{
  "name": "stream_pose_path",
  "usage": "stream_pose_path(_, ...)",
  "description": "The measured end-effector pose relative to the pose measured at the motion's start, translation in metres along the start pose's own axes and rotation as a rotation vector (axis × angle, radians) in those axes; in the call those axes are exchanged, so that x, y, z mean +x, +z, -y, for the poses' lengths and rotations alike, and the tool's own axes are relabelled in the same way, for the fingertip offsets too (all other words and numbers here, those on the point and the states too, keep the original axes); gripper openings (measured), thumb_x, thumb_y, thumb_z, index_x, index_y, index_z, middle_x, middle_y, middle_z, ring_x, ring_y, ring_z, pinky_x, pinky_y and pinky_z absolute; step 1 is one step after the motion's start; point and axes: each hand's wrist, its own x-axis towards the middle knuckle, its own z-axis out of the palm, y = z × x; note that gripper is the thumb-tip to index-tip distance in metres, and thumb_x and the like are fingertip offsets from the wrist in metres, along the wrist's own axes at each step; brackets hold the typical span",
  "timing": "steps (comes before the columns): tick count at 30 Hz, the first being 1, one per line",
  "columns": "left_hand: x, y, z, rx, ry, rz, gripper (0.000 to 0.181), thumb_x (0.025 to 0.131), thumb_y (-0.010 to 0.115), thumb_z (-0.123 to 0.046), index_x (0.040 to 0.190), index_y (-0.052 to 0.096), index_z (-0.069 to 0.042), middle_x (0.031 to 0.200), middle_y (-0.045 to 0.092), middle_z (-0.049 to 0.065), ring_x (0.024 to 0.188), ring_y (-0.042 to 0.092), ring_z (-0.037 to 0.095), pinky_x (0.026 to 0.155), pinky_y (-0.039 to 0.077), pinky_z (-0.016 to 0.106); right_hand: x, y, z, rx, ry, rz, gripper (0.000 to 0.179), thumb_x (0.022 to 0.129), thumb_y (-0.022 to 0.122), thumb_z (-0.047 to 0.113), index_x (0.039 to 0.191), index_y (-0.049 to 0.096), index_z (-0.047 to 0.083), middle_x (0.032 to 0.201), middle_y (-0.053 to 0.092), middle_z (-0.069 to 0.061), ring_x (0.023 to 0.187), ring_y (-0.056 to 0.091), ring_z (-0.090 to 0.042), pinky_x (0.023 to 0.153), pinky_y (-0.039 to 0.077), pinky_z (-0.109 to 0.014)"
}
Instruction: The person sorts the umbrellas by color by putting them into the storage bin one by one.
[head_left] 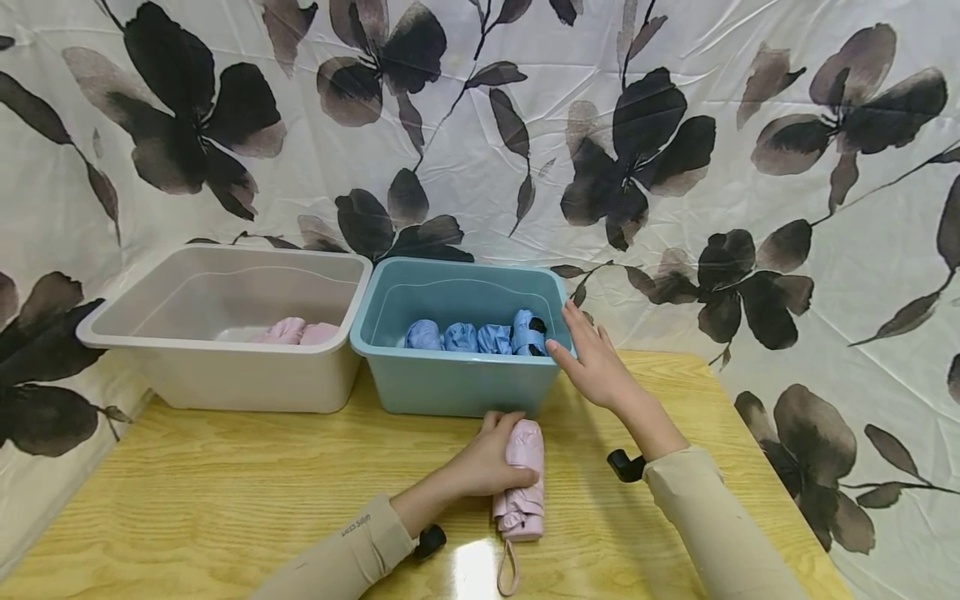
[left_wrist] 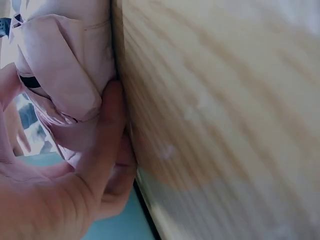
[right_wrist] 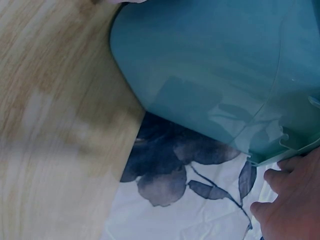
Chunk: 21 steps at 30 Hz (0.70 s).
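A folded pink umbrella (head_left: 527, 467) with a wrist loop lies on the table in front of the blue bin. My left hand (head_left: 487, 458) grips it from the left, thumb on top and fingers around its far end; the left wrist view shows fingers curled under the pink fabric (left_wrist: 60, 65). My right hand (head_left: 596, 362) is at the right rim of the blue bin (head_left: 465, 392), its fingers fairly straight along the edge. In the right wrist view, that hand (right_wrist: 295, 200) is right at the bin's rim. Several rolled blue umbrellas (head_left: 495, 338) stand in a row inside this bin.
A light grey bin (head_left: 240, 375) stands to the left, against the blue one, with pink bundles (head_left: 285, 331) inside. Both bins sit on a wood-grain table (head_left: 262, 500). A floral cloth (head_left: 480, 125) hangs behind the table.
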Motion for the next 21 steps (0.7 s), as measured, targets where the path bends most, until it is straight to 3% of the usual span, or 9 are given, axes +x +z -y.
stream_pose_path(7,-0.001,-0.001,0.001,-0.070,-0.001,-0.001,0.095,0.075,0.088,-0.023,0.157,0.042,-0.008,0.145,0.041,0.018,0.125,0.053,0.034,0.106,0.046,0.054,0.000,-0.001,0.000,-0.001,-0.001,0.001,0.079,0.110,0.038,0.053,0.165,0.017,0.001,0.174,0.008,-0.013,0.159,0.011,-0.034,0.124,-0.001,-0.063)
stream_pose_path(12,-0.005,-0.005,0.000,-0.127,0.031,-0.017,0.095,0.074,0.089,-0.019,0.157,0.043,-0.010,0.147,0.040,0.016,0.126,0.051,0.033,0.107,0.044,0.053,0.000,0.000,0.000,-0.002,0.001,0.003,0.078,0.110,0.038,0.053,0.165,0.017,0.001,0.174,0.007,-0.013,0.159,0.011,-0.033,0.125,-0.002,-0.062)
stream_pose_path(21,-0.021,-0.023,-0.009,-0.220,0.082,-0.063,0.095,0.073,0.088,-0.013,0.157,0.044,-0.014,0.154,0.034,0.013,0.131,0.047,0.034,0.105,0.045,0.051,0.000,0.000,0.001,-0.005,0.005,0.003,0.078,0.110,0.038,0.053,0.165,0.017,0.001,0.174,0.007,-0.012,0.160,0.010,-0.033,0.125,-0.002,-0.061)
